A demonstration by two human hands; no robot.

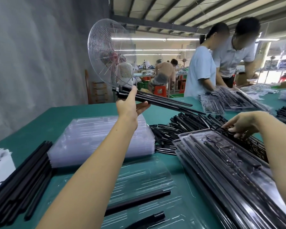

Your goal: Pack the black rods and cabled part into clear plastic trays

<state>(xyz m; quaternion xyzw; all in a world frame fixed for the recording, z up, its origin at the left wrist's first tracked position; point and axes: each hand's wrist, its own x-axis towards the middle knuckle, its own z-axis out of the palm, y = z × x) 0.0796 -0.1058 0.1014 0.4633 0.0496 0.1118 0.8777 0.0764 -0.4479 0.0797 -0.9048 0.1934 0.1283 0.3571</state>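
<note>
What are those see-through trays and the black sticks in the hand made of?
The trays: probably thin clear plastic, glossy; white glints streak the stack. The rods in the left hand: stiff and black with a dull sheen, plastic or coated metal, hard to tell; they jut out straight without sagging.

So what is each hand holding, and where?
The left hand grips black rods near one end, in the air. The right hand reaches into the pile of cabled parts; a hold cannot be told.
</note>
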